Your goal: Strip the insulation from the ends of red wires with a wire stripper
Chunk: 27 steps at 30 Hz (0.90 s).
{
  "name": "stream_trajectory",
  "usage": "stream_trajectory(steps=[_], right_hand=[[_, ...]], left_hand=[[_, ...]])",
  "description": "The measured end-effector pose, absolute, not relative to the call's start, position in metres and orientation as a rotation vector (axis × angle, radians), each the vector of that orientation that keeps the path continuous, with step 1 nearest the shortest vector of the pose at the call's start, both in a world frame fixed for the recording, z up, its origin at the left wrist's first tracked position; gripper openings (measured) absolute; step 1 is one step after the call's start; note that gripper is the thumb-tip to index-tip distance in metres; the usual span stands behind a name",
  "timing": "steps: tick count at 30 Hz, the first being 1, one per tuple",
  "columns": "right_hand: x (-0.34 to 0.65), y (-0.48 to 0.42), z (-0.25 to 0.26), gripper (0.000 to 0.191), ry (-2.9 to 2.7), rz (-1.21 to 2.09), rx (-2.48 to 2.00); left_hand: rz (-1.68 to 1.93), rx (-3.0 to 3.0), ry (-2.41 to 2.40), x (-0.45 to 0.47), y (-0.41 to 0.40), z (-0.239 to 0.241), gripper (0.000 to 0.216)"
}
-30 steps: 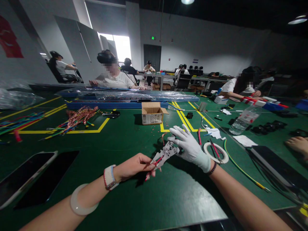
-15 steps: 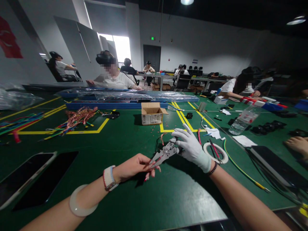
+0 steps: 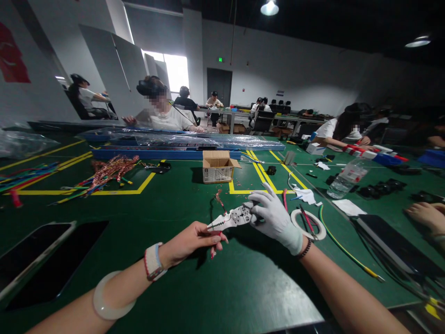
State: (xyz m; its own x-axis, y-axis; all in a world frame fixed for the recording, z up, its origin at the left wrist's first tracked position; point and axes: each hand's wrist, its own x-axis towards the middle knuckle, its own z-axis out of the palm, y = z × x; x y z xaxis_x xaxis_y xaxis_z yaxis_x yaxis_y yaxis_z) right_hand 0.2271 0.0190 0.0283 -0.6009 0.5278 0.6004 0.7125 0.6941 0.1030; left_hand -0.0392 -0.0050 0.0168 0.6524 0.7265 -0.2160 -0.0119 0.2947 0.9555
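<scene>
My right hand (image 3: 276, 217), in a pale glove, is closed around the dark handle end of a silver wire stripper (image 3: 234, 218). The tool's tapered nose points left and overlaps the fingers of my left hand (image 3: 196, 242). Bare and closed, my left hand pinches a short red wire, which shows just below the tool. From behind the stripper's upper edge rises the wire's frayed copper end (image 3: 219, 196). My left fingers hide much of the wire, and I cannot tell whether they also touch the tool's nose.
A small open cardboard box (image 3: 217, 172) stands ahead. Left are a pile of copper-ended wires (image 3: 114, 172) and two dark tablet-like devices (image 3: 57, 260). To the right lie a white tape roll (image 3: 294, 222), a green-yellow wire (image 3: 339, 246), a bottle (image 3: 347, 178) and another person's hand (image 3: 426, 217).
The wire stripper has swung to a flatter angle, and its nose has shifted left. The frayed copper end has moved left with my left hand. Both hands keep their hold.
</scene>
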Motion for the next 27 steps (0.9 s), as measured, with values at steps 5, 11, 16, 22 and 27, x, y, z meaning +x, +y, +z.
stream_trajectory(steps=[5, 11, 16, 22, 27], right_hand=[[0.225, 0.02, 0.026, 0.024, -2.385, -0.484, -1.031], [0.221, 0.016, 0.027, 0.032, -2.437, -0.47, -1.115], [0.219, 0.012, 0.029, 0.04, -2.474, -0.459, -1.154], [0.215, 0.01, 0.029, 0.045, -2.484, -0.458, -1.196], [0.212, 0.011, 0.028, 0.046, -2.468, -0.436, -1.172]], left_hand=[[0.593, 1.193, 0.791, -0.038, -0.004, 0.015, 0.026], [0.641, 1.209, 0.826, -0.038, -0.003, 0.014, 0.027], [0.681, 1.198, 0.837, -0.037, -0.002, 0.012, 0.03], [0.697, 1.199, 0.871, -0.038, -0.002, 0.014, 0.031], [0.712, 1.215, 0.852, -0.038, -0.002, 0.014, 0.032]])
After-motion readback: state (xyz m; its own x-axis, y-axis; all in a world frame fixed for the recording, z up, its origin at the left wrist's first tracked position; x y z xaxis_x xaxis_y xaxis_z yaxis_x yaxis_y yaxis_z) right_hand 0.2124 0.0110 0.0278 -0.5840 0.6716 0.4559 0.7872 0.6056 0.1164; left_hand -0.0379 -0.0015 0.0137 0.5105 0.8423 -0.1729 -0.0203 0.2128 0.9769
